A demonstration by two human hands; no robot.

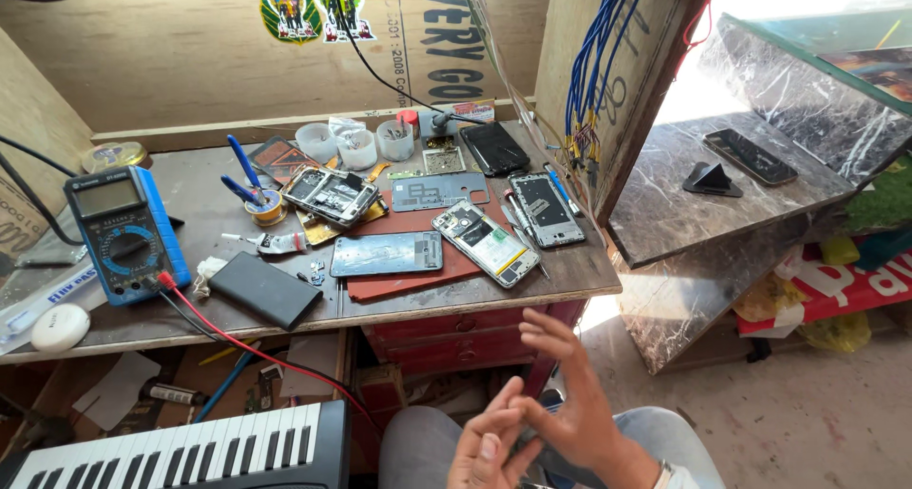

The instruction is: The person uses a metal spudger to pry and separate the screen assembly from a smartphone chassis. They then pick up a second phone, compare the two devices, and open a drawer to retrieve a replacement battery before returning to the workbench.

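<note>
Workbench inventory, as I read it from the head camera.

Hands: my left hand [486, 451] and right hand [568, 394] are both low over my lap, fingers spread and loose, fingertips touching each other; neither holds anything.

Nearest item: opened phone [485, 242], back off, lying flat near the front edge of the wooden bench [560, 278], well above the hands.

Beside it: second opened phone [544, 209] to the right; glass panel [387, 253] to the left, on a red mat [418, 280].

Further left: black slab [265, 288]; blue multimeter [125, 232] with a red lead [249, 346] trailing off the bench.

Rear: third stripped phone [331, 195]; black phone [495, 148]; white tubs [357, 147].

Below left: keyboard [190, 451].

Right: marble shelf [665, 223] bearing a dark phone [750, 156].
</note>
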